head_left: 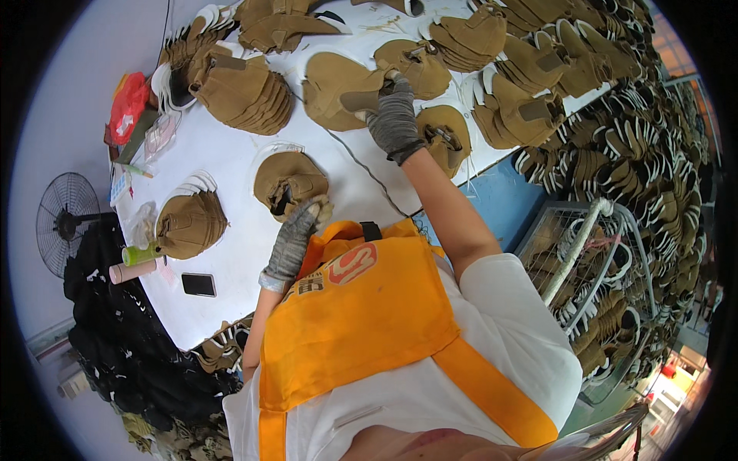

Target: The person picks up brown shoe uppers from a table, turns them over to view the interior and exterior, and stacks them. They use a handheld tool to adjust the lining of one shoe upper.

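Both hands wear grey knit work gloves. My left hand [296, 240] is closed on the near edge of a brown suede shoe upper [283, 175] with a pale rim, which rests on the white table in front of the orange apron. Farther out, my right hand [394, 119] reaches across the table. Its thumb and fingers pinch the right side of a flat, opened brown shoe upper [332, 86]. Two folded brown uppers lie close to that hand, one beyond it [419, 71] and another just right of the wrist [446, 127].
Stacked brown uppers [238, 92] stand along the far side of the white table [246, 230]. A black cord [357, 161] crosses the tabletop. At left lie a phone [199, 285], a smaller stack [191, 219] and a pink bottle [132, 270]. A wire cart [600, 253] and heaped uppers stand at right.
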A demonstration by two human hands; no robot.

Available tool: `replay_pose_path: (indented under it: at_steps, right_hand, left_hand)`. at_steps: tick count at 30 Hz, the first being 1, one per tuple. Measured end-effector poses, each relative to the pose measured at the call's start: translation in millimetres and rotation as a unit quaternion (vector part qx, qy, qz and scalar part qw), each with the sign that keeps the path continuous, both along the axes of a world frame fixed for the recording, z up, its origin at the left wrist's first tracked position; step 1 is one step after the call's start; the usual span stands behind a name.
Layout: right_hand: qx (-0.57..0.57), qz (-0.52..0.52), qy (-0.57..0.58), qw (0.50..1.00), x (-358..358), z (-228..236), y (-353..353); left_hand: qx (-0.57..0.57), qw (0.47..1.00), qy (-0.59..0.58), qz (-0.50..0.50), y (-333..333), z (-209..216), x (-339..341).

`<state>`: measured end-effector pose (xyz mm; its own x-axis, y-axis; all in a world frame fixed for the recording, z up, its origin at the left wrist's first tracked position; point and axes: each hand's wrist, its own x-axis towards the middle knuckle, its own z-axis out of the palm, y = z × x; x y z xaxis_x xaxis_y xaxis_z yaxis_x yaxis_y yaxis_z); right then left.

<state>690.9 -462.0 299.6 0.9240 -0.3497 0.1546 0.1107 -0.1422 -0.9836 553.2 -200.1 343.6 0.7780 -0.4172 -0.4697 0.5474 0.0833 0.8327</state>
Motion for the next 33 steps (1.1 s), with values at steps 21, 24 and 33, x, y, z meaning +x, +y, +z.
replay_pose_path:
  at_steps: [21, 24, 33]
  right_hand:
    - [0.128, 0.143, -0.087, 0.977, -106.1, 90.8, -25.5]
    - [0.185, 0.151, -0.077, 0.968, -105.8, 116.8, -14.3]
    - [0.027, 0.103, -0.080, 0.991, -93.1, 142.2, -2.9]
  left_hand:
    - [-0.116, 0.970, -0.211, -0.034, -34.8, 114.9, 72.9]
    - [-0.160, 0.970, -0.182, -0.013, -31.9, 113.2, 72.1]
    - [-0.090, 0.965, -0.242, 0.052, -30.4, 107.9, 75.5]
